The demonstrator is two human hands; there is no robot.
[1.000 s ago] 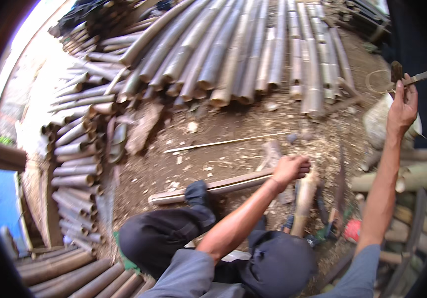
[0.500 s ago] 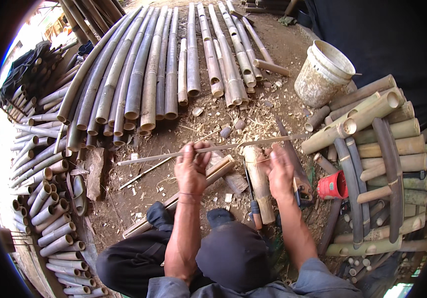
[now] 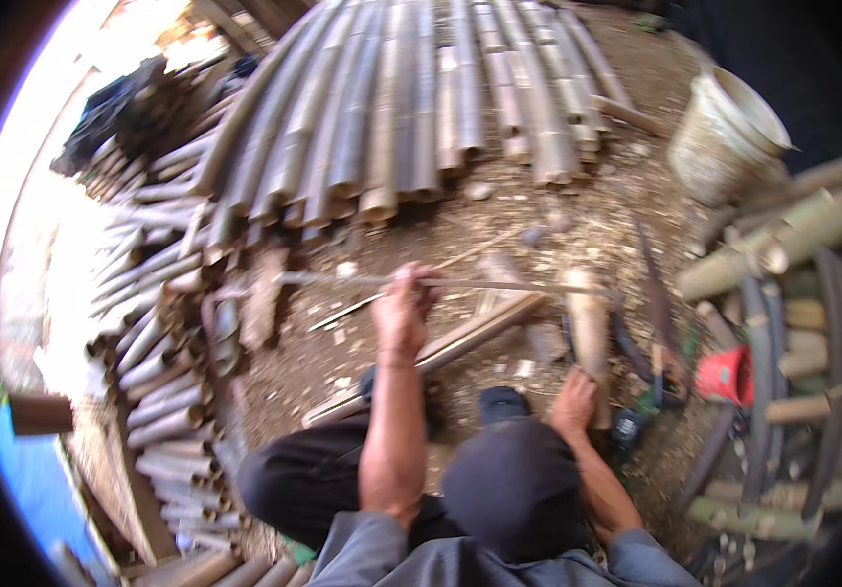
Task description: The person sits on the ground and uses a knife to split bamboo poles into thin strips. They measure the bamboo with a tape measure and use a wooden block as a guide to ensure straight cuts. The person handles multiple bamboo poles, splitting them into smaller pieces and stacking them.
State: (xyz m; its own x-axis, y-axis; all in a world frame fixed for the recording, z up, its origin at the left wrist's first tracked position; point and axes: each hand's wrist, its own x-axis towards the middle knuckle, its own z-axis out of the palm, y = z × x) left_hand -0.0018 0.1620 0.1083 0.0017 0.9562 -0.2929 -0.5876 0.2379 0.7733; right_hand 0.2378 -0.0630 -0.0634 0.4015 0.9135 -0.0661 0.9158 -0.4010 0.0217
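My left hand [image 3: 406, 308] is closed on a thin bamboo strip [image 3: 479, 285], pinching it between the fingers. The strip reaches out to both sides, its right end passing over a short upright bamboo post [image 3: 589, 328]. My right hand [image 3: 574, 399] is low beside the post, its fingers drawn together. It covers the spot where the orange handle of a narrow-bladed tool showed before; blur hides what is in its grasp. Below the strip, a split bamboo length [image 3: 460, 338] lies slanted near my feet.
Long bamboo poles [image 3: 382, 127] lie side by side ahead. Cut bamboo pieces [image 3: 161, 382] are stacked at left. A saw [image 3: 658, 293], a red container [image 3: 724, 376], a dirty white bucket [image 3: 724, 137] and a bamboo pile [image 3: 812, 313] stand or lie at right. Shavings [image 3: 626, 186] cover the ground.
My right hand has dropped from beside the strip to the lower part of the post. The left hand still holds the strip. The whole view has shifted and blurred.
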